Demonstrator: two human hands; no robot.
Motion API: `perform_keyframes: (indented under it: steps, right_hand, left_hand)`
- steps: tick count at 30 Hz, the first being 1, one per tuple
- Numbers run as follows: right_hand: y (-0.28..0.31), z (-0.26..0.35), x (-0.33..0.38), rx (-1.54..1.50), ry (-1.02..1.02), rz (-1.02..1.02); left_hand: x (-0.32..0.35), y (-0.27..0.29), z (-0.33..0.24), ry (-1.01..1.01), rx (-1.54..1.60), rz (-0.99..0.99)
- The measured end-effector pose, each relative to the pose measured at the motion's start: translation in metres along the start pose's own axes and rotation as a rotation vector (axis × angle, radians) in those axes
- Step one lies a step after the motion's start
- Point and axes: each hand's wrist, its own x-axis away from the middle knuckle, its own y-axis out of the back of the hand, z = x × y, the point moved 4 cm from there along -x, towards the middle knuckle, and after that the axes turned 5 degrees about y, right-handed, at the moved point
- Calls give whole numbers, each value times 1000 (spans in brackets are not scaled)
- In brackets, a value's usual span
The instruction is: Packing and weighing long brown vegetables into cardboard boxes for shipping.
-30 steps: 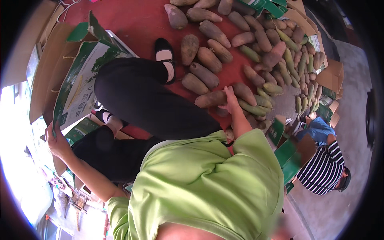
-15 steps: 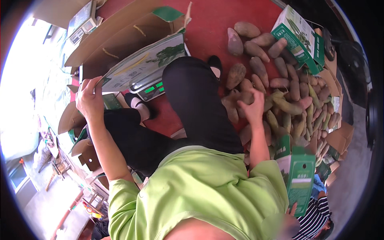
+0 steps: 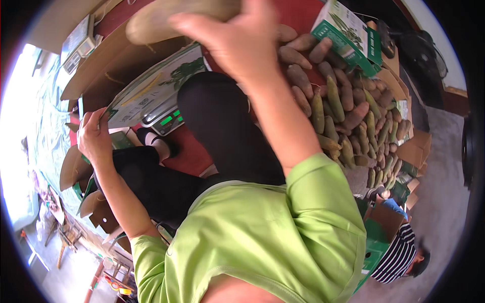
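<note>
"Head view, from where the person's eyes would be: what's that up by the top edge?"

"A long brownish vegetable (image 3: 174, 21), blurred. It's held up in front of the open mouth of the box, as seen from above; I can't tell whether any of it is inside."

"And who has it?"

"The right hand (image 3: 241, 43). The thumb is spread wide along the vegetable's near side. The top edge cuts off the other fingers, so I can't tell how they wrap."

"What about the other arm?"

"The left hand (image 3: 95, 136) is closed over the near corner of the box (image 3: 146, 96), fingers bent, gripping its rim. That's a tall cardboard one, brown inside, with a white panel and green leaf print."

"Something's glowing next to it."

"A scale (image 3: 166, 121) with green-lit displays, right at the foot of that white panel. The person's dark trousers (image 3: 222, 126) are just beside, knee bent, over the red floor (image 3: 189, 154)."

"And on the right?"

"A big pile of vegetables (image 3: 356, 118), some brown, some green. A green-and-white carton (image 3: 348, 38) lies tilted at its far end, a dark fan (image 3: 419, 53) beyond. Near the lower right there's a co-worker in a striped top (image 3: 396, 257), beside a green carton (image 3: 376, 247)."
</note>
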Motion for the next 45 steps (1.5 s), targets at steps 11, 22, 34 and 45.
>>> perform_keyframes:
  steps: [11,22,34,45]
  right_hand:
    - [-26,-63,56,-313,-354,77]
    - [185,-176,265,352,-900,81]
    - [337,-116,360,1501,-1244,201]
    - [407,-110,361,1512,-1588,-235]
  left_hand:
    - [-1,0,7,4,84,59]
    - [-3,-10,1,9,100,84]
    - [-2,-14,5,27,97,63]
    - [-1,-13,7,60,59,53]
